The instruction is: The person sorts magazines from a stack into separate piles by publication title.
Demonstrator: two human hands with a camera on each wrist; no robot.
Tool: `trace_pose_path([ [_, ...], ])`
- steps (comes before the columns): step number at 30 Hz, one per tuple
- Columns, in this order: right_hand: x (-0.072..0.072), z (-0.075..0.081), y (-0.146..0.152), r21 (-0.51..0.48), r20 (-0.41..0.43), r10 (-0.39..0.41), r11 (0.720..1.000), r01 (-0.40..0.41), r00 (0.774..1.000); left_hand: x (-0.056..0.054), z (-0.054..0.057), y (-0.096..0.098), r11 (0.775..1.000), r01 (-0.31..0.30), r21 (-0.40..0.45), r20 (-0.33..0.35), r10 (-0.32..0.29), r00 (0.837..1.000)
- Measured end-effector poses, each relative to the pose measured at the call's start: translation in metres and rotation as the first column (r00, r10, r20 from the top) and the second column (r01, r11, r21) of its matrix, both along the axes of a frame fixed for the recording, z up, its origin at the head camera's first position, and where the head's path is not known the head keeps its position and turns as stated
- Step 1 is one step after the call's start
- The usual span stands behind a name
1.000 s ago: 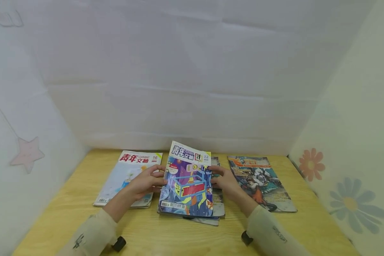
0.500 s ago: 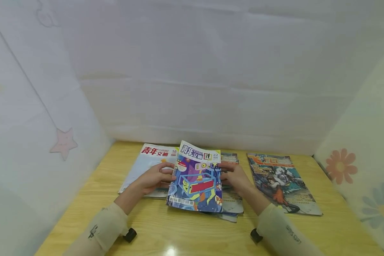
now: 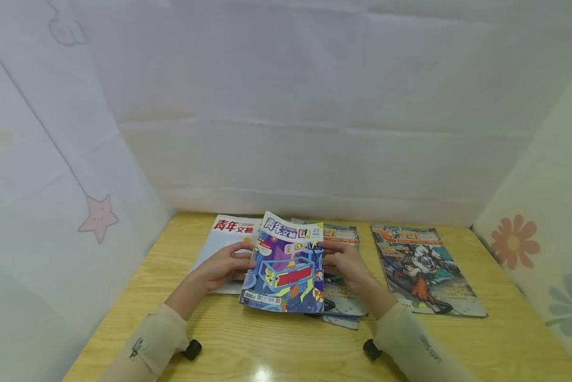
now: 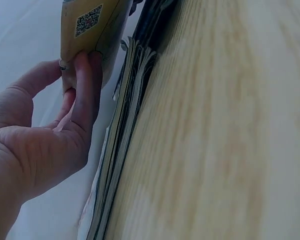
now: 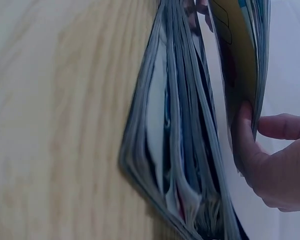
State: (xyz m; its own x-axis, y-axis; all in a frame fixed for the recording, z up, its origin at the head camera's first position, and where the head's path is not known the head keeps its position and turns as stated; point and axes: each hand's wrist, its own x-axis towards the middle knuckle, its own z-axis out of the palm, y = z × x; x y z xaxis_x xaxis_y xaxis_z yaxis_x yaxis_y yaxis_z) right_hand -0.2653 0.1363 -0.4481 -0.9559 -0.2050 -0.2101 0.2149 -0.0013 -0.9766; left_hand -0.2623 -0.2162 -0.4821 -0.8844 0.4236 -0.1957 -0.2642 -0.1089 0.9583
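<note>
A purple magazine (image 3: 286, 273) with a colourful cartoon cover is held up by both hands in the head view. My left hand (image 3: 221, 267) pinches its left edge, thumb on one face and fingers on the other in the left wrist view. On its right edge, my right hand (image 3: 345, 263) grips it the same way. Both wrist views show a gap between this magazine and those lying below. Partly covered beneath it is a pile of magazines (image 3: 345, 294), unevenly stacked. The white-covered magazine (image 3: 214, 252) on the left is partly hidden by my left hand and the held magazine.
Another magazine (image 3: 424, 273), with an illustrated dark cover, lies apart on the right of the wooden table (image 3: 266, 350). White cloth walls (image 3: 314, 132) enclose the table at the back and both sides, printed with a star and flowers.
Both hands have carried the purple magazine left relative to the pile, so more of the pile shows and the white-covered magazine is more hidden. The head view has also shifted.
</note>
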Motion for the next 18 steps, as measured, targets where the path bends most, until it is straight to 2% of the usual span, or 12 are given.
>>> trace_pose_path([
  [5, -0.001, -0.002, -0.004, -0.019, 0.011, 0.010, 1.000, -0.010, 1.000, 0.000, -0.005, -0.006, 1.000, 0.001, -0.020, -0.010, -0.001, 1.000],
  [10, -0.001, -0.001, -0.010, -0.018, 0.025, 0.004, 1.000, -0.004, 1.000, -0.001, -0.006, -0.014, 1.000, -0.001, -0.017, 0.016, 0.001, 1.000],
  [18, -0.008, 0.003, -0.028, 0.027, -0.005, 0.041, 0.999, -0.040, 0.999, -0.010, -0.004, -0.037, 0.999, 0.001, -0.047, -0.012, -0.002, 1.000],
])
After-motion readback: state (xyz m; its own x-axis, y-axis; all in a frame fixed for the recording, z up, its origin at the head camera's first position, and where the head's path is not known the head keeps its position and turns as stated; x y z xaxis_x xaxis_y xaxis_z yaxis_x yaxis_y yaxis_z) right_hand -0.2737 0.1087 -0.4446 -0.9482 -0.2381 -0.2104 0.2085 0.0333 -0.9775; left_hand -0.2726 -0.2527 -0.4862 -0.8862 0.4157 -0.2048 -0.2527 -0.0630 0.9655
